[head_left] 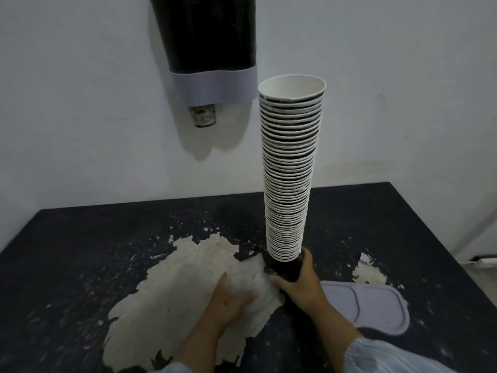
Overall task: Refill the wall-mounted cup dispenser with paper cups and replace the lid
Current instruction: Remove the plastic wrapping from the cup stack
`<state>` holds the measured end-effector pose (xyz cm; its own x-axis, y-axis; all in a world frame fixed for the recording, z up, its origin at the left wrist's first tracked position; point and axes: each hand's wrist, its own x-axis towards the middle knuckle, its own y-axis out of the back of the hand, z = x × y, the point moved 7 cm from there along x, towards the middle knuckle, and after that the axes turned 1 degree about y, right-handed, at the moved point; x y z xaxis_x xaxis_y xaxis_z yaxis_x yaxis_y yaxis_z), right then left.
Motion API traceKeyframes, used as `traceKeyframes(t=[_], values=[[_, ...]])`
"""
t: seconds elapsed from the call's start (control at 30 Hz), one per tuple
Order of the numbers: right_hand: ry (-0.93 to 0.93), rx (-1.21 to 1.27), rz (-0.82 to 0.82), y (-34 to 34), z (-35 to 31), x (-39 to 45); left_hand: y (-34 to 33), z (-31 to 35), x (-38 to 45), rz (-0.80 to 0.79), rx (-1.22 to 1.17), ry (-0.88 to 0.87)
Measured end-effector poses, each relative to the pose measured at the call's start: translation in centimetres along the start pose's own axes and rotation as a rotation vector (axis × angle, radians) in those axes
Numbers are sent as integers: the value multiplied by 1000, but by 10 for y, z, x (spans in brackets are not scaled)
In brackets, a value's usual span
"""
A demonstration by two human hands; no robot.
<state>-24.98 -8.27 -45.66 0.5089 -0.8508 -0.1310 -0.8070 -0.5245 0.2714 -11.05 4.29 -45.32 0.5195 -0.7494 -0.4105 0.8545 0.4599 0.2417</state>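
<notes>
While the right hand (297, 281) curls its fingers (305, 261) round the black bottom cup, the tall nested stack of white-rimmed paper cups (290, 168) rises from that grip with its long axis near upright, the open mouth leaning slightly toward one o'clock. The left hand (228, 297), at nine o'clock from the grip, clutches a crumpled clear plastic wrapper (258, 275) that touches the stack's base. From the gripping hand, the black wall-mounted dispenser tube with a lilac collar (212, 84) lies at about eleven o'clock, higher up; one cup (203, 115) pokes from its bottom and its top is out of view. The right hand is the one placed to lift. The flat lilac lid (376, 305) rests on the dark, flaking tabletop (80, 238) at four o'clock, just beside the right wrist.
</notes>
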Motion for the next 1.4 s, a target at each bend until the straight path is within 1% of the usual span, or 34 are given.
traceKeyframes(t=[0.1,0.2,0.3,0.37,0.47,0.53,0.73,0.8,0.9,0.93,1.03,1.1,1.17,1.27,1.4], values=[[-46,-26,5,-2,6,-18,6,0,-10,23,-100,25],[-69,-27,40,-5,2,-29,10,-5,-18,50,-162,85],[-168,-11,70,-10,2,-38,14,-6,-25,81,-231,123],[-208,11,10,-19,-3,-46,17,-5,-30,104,-281,163],[-130,43,-134,-38,-25,-52,24,4,-37,135,-332,174],[-60,57,-190,-46,-45,-54,28,12,-40,135,-365,155],[69,98,-317,-61,-105,-55,32,38,-47,-28,-494,155],[121,78,-314,-63,-122,-57,39,50,-52,-47,-500,106],[205,-41,-297,-63,-135,-56,42,61,-56,-110,-490,63],[232,-62,-307,-70,-148,-60,55,66,-63,-116,-478,18],[230,-81,-318,-72,-155,-58,60,73,-64,-217,-409,-46],[262,-79,-299,-73,-167,-60,68,76,-67,-243,-397,-80],[311,-62,-301,-75,-179,-61,76,80,-66,-226,-390,-109],[317,-33,-329,-78,-192,-61,90,86,-65,-174,-399,-125],[313,-155,-278,-76,-198,-54,106,86,-58,-65,-571,-81]])
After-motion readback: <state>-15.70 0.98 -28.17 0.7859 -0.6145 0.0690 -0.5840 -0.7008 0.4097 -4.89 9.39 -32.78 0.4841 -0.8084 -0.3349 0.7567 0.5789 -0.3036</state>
